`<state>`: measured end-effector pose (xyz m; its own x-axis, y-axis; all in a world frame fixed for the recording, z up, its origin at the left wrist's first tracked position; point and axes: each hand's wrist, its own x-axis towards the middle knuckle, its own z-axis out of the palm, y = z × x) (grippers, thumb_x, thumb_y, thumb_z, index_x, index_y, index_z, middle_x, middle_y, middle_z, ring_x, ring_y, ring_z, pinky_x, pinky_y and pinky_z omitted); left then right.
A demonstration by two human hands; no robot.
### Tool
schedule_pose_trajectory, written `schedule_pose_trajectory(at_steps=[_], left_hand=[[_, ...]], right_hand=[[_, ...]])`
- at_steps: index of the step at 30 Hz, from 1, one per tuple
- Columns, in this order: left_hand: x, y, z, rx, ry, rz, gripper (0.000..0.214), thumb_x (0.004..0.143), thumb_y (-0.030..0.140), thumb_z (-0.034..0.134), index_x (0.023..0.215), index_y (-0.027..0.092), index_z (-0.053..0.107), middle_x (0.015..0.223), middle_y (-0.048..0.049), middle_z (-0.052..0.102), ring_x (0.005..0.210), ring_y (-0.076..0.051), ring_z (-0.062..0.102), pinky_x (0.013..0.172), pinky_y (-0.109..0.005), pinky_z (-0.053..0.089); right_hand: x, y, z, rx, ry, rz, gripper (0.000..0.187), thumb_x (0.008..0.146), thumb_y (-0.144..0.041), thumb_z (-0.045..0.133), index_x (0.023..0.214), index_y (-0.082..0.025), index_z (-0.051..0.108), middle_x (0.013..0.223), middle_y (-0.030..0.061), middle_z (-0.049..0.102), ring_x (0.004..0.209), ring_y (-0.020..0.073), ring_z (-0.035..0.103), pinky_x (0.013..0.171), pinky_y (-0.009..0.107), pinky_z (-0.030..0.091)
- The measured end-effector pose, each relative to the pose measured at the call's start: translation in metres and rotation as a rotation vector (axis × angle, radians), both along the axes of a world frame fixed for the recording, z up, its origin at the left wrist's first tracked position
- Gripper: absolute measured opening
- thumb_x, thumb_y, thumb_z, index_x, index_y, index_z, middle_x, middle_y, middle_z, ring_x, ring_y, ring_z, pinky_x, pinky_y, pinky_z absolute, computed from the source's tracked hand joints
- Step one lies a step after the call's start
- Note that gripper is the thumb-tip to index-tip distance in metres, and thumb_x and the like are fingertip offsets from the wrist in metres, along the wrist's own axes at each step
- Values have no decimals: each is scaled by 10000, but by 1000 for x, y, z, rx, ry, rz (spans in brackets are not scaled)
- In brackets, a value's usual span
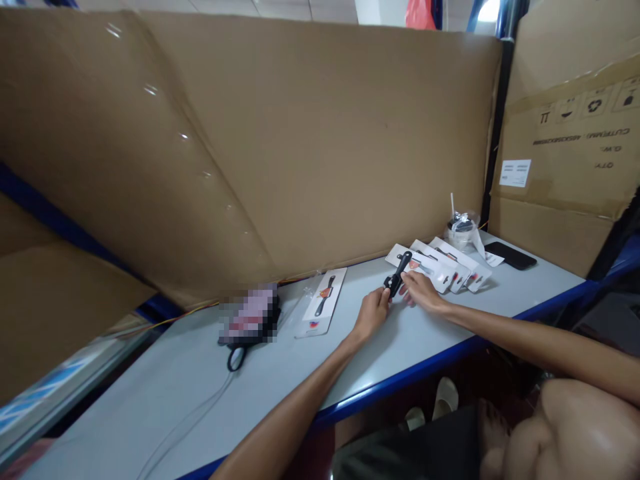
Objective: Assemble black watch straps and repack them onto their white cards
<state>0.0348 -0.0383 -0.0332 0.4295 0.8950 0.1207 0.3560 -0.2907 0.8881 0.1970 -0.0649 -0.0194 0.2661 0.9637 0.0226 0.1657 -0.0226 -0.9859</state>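
Both hands meet over the grey table at a small black tool with a long handle (403, 265); its exact kind I cannot make out. My left hand (374, 311) is closed around its lower, wider end. My right hand (421, 290) has its thumb and finger against the tool's side, the other fingers curled below. Just behind lie several white retail packs (433, 270), fanned out and overlapping, printed with a picture of a black tool. To the left of my hands, a similar single white pack (327, 303) lies flat beside some clear plastic wrap (300, 303).
A dark pouch-like item with a loop (237, 359) and a thin cable rests on the table's left part. Back right stand a plastic-wrapped cup with a straw (463, 230) and a black phone (511, 255). Cardboard walls (325, 147) close off the table's back and right.
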Motion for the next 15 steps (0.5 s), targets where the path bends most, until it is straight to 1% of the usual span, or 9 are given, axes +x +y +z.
schedule_pose_trajectory(at_steps=[2,3,5,7,10,12,15], left_hand=[[-1,4,-1,231,93,77,324,1019,352,424,768,198,559,675,-46,632,650,-187,590,651,-288,391],[-2,5,-2,298,140,94,301,1022,312,411,800,195,577,740,-70,681,710,-207,628,691,-298,405],[-3,5,-2,344,215,92,280,1035,271,390,878,188,606,856,-109,741,795,-236,679,733,-310,422],[-3,3,-3,351,291,77,278,1048,257,378,940,182,623,920,-136,762,844,-258,707,742,-315,429],[-2,-1,-4,365,388,55,268,1060,247,385,980,181,633,944,-151,769,884,-274,725,741,-316,428],[0,-3,-4,368,412,46,269,1067,248,385,984,185,633,953,-150,773,902,-274,732,746,-313,427],[1,-4,-4,359,417,37,282,1077,246,370,989,186,631,980,-151,781,933,-268,737,754,-307,427]], right_hand=[[1,-2,6,128,-166,-46,313,1005,-286,598,703,-225,543,636,-5,623,573,133,545,570,228,386],[1,-4,9,189,-251,-40,330,1006,-270,588,685,-230,526,622,-9,609,591,138,545,590,232,379],[-1,-8,14,251,-407,21,345,1014,-245,550,671,-234,519,611,-8,604,624,151,560,622,243,372],[-5,-12,16,248,-527,85,310,1011,-236,544,701,-228,545,664,0,654,669,159,596,650,248,377],[-11,-17,16,192,-629,114,235,992,-217,568,758,-206,595,786,28,734,760,168,653,688,245,401],[-14,-19,15,134,-630,109,221,985,-210,571,769,-196,615,756,31,735,742,166,664,683,241,416],[-15,-21,16,59,-537,107,224,979,-202,552,768,-191,627,614,0,677,618,147,638,635,229,425]])
